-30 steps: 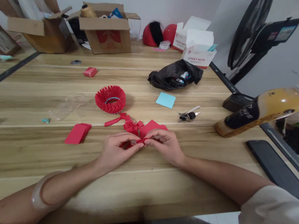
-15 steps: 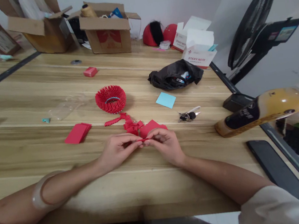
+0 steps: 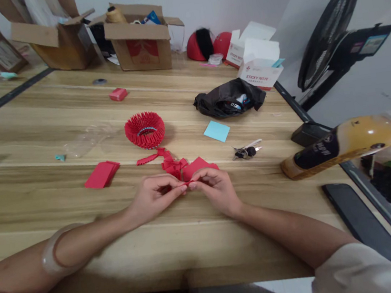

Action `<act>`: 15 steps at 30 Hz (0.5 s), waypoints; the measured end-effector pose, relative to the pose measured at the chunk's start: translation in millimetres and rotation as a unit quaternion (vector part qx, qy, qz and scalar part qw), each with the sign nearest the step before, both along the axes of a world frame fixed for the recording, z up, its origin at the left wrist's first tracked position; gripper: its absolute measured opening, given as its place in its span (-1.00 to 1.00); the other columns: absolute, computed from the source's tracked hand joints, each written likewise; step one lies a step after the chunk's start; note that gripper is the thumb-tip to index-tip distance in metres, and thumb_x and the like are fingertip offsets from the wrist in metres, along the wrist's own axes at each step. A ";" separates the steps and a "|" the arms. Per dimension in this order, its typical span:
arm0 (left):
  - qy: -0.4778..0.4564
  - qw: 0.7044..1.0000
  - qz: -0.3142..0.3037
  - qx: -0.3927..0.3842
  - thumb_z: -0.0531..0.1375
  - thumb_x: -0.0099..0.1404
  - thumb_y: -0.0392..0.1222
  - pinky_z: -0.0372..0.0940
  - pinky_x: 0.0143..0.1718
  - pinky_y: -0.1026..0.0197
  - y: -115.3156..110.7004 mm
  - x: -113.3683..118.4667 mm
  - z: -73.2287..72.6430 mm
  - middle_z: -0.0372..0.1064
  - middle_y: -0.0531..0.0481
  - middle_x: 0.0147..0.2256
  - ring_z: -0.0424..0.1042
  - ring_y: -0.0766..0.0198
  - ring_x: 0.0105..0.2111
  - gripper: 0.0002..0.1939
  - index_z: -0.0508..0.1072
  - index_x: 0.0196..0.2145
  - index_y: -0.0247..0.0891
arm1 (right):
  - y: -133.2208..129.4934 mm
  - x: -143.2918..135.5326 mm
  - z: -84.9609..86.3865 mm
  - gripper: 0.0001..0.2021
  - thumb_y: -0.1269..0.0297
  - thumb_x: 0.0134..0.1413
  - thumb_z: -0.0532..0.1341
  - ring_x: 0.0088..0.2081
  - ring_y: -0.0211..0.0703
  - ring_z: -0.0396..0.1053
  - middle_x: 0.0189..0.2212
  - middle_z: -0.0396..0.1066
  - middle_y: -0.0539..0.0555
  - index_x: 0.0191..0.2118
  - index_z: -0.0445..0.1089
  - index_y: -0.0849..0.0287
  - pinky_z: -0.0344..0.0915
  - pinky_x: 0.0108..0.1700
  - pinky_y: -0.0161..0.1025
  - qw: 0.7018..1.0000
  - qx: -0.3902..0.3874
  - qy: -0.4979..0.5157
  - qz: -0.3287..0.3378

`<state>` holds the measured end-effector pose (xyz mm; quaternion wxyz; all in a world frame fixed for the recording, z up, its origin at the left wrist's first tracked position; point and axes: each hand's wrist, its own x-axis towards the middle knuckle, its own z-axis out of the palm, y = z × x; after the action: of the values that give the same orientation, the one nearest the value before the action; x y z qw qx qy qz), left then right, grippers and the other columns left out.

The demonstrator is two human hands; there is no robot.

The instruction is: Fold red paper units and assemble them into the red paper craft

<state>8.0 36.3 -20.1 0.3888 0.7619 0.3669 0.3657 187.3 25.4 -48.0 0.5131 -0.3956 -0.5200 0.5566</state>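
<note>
Paper (image 3: 188, 183) runs crosswise, left hand (image 3: 151, 196) to right hand (image 3: 219, 190).

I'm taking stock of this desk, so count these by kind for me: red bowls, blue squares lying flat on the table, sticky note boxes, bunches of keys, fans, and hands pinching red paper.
Red bowl: 1
Flat blue square: 1
Sticky note boxes: 2
Bunch of keys: 1
Fan: 1
Hands pinching red paper: 2
Total: 8

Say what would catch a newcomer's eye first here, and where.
The spiky red bowl, left of centre, would probably draw the eye first. Nearer the viewer, the left hand and right hand pinch a small red paper between them. The yellow bottle stands out at the right.
</note>
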 end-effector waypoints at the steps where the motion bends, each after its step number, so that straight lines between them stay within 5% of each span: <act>1: -0.001 1.000 -0.002 0.002 0.21 0.21 -0.24 0.35 -0.43 0.33 0.0 0.2 0.4 0.51 -0.06 -0.47 0.47 0.29 -0.46 -0.85 0.54 -0.45 -0.33 | 0.2 0.2 -0.1 -0.83 0.23 -0.15 0.34 -0.45 -0.26 0.41 -0.51 0.44 -0.02 -0.46 0.38 0.16 0.36 -0.35 -0.30 1.000 -0.001 0.001 0.002; 15: -0.010 0.999 -0.021 0.027 0.20 0.22 -0.27 0.34 -0.42 0.34 0.1 0.3 0.7 0.50 -0.05 -0.46 0.45 0.32 -0.45 -0.87 0.53 -0.44 -0.32 | -1.0 0.5 1.6 -0.85 0.20 -0.11 0.32 -0.44 -0.26 0.41 -0.50 0.47 0.00 -0.45 0.41 0.16 0.36 -0.34 -0.30 1.000 0.014 -0.014 0.001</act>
<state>8.3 36.4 -19.4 0.3794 0.7758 0.3373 0.3748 187.8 24.4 -46.4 0.5106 -0.3962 -0.5350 0.5442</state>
